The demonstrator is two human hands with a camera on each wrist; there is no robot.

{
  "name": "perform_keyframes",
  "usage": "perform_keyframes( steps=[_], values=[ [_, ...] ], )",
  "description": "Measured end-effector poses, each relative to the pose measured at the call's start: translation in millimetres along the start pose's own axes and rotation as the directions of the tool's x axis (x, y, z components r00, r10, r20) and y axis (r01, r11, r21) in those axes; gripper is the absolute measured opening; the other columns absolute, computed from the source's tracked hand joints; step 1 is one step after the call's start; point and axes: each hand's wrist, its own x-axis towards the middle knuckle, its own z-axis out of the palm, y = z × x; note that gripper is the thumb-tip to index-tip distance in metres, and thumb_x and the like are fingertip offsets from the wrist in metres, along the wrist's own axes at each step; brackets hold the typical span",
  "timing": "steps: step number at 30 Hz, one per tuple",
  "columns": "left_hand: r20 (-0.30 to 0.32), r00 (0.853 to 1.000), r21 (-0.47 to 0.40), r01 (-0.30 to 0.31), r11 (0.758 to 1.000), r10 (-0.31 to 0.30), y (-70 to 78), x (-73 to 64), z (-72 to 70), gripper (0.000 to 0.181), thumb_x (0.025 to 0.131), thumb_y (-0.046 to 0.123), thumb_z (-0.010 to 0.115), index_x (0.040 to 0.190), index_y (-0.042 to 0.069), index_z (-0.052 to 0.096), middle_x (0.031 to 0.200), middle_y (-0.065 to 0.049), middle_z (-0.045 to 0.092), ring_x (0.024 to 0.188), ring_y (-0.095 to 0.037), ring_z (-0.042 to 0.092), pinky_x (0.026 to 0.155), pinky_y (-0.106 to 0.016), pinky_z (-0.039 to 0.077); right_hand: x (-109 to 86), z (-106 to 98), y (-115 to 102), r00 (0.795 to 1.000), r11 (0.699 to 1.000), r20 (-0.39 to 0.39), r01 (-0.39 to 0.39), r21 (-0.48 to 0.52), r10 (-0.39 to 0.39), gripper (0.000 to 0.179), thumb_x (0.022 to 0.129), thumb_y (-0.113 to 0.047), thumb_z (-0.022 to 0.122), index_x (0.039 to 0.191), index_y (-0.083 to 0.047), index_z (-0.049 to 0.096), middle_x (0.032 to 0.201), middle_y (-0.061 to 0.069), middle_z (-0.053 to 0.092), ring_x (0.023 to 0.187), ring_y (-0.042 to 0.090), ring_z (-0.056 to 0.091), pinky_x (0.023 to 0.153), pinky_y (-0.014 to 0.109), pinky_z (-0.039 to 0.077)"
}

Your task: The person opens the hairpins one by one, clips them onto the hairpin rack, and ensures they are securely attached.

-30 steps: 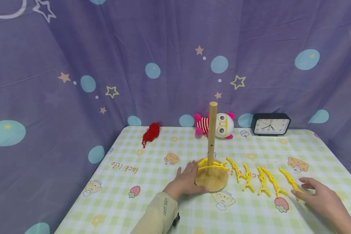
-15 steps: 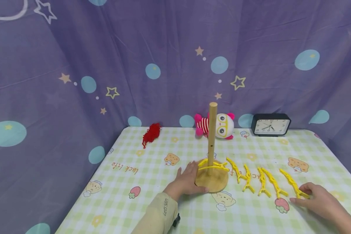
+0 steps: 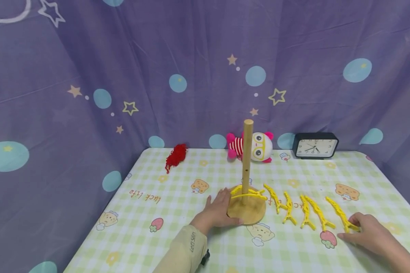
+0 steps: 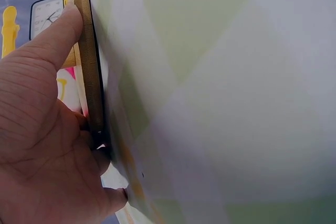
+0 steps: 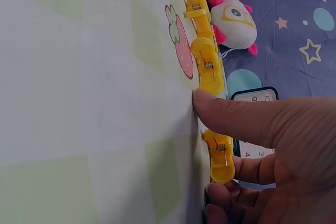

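In the head view, my left hand (image 3: 219,210) grips the round base (image 3: 251,216) of a wooden stand. Its thumb lies at the near rim in the left wrist view. A yellow hair clip (image 3: 257,195) sits low at the post (image 3: 246,155), one arm on each side. At the right, my right hand (image 3: 370,233) is around the forked end of the rightmost yellow hair clip (image 3: 336,209). In the right wrist view, the thumb stays apart from that clip (image 5: 220,156), while the index finger is against or just behind it.
Several more yellow hair clips (image 3: 306,212) lie in a row between stand and right hand. Along the back are red yarn (image 3: 176,156), a pink-and-white plush toy (image 3: 262,147) and a black clock (image 3: 315,146). A purple curtain (image 3: 198,106) hangs behind the checked tablecloth (image 3: 130,235).
My right hand has moved slightly nearer and lower, its fingers closing in around the rightmost clip's forked end. My left hand keeps its grip on the base.
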Motion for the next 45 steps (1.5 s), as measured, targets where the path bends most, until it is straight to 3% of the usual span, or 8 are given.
perform_keyframes(
  steps=[8, 15, 22, 30, 38, 45],
  values=[
    [-0.009, 1.000, 0.004, -0.012, 1.000, 0.012, -0.9, 0.0, 1.5, 0.107, 0.081, 0.062, 0.067, 0.156, 0.006, 0.015, 0.163, -0.009, 0.010, 0.149, -0.023, 0.006, 0.118, -0.054, 0.003, -0.5, 2, 1, 0.999, 1.000, -0.039, 0.004, -0.023, -0.005, 0.068, 0.076, -0.049, 0.079, 0.098, 0.010, 0.055, 0.089, 0.019, 0.057, 0.084, 0.030, 0.055, 0.074, 0.053, 0.048],
    [-0.009, 1.000, -0.002, -0.013, 1.000, 0.013, 0.1, -1.7, 1.0, 0.107, 0.081, 0.062, 0.068, 0.156, 0.006, 0.015, 0.163, -0.009, 0.009, 0.149, -0.023, 0.006, 0.117, -0.054, 0.002, -2.7, 2, -1, 0.998, 1.000, -0.052, -0.027, -0.014, 0.026, 0.077, 0.073, -0.052, 0.080, 0.101, 0.014, 0.054, 0.094, 0.029, 0.061, 0.091, 0.044, 0.058, 0.078, 0.056, 0.048],
    [-0.010, 1.000, -0.003, -0.008, 1.000, 0.008, 1.2, -2.3, 0.6, 0.107, 0.081, 0.062, 0.068, 0.156, 0.006, 0.015, 0.163, -0.009, 0.009, 0.149, -0.023, 0.006, 0.118, -0.053, 0.002, -6.6, 2, -4, 0.997, 0.999, -0.053, -0.052, -0.016, 0.051, 0.068, 0.073, -0.048, 0.081, 0.093, 0.011, 0.054, 0.084, 0.016, 0.057, 0.078, 0.027, 0.050, 0.072, 0.050, 0.047],
    [-0.006, 1.000, -0.006, -0.006, 1.000, 0.006, 0.2, -0.9, 1.6, 0.108, 0.080, 0.063, 0.068, 0.156, 0.006, 0.016, 0.163, -0.008, 0.009, 0.149, -0.022, 0.005, 0.118, -0.053, 0.002, -6.6, 2, -2, 0.996, 0.998, -0.073, -0.060, -0.012, 0.059, 0.075, 0.073, -0.054, 0.079, 0.098, 0.012, 0.055, 0.088, 0.022, 0.060, 0.083, 0.035, 0.057, 0.075, 0.054, 0.048],
    [-0.015, 1.000, -0.020, -0.008, 1.000, 0.008, -0.8, -0.3, 1.5, 0.108, 0.080, 0.062, 0.069, 0.156, 0.007, 0.017, 0.163, -0.008, 0.010, 0.149, -0.022, 0.006, 0.118, -0.053, 0.002, -9.1, 1, 2, 0.992, 0.993, -0.079, -0.096, 0.066, 0.101, 0.083, 0.077, -0.061, 0.072, 0.109, 0.013, 0.053, 0.096, 0.028, 0.062, 0.092, 0.044, 0.058, 0.076, 0.056, 0.047],
    [-0.010, 1.000, -0.018, 0.000, 1.000, 0.000, -0.5, -0.7, 1.2, 0.108, 0.079, 0.063, 0.069, 0.156, 0.007, 0.017, 0.163, -0.008, 0.010, 0.149, -0.022, 0.006, 0.118, -0.053, 0.003, -14.2, -1, -2, 0.988, 0.985, -0.111, -0.090, 0.149, 0.107, 0.068, 0.088, -0.052, 0.066, 0.112, 0.010, 0.048, 0.090, 0.024, 0.064, 0.079, 0.031, 0.062, 0.064, 0.043, 0.049]
  ],
)
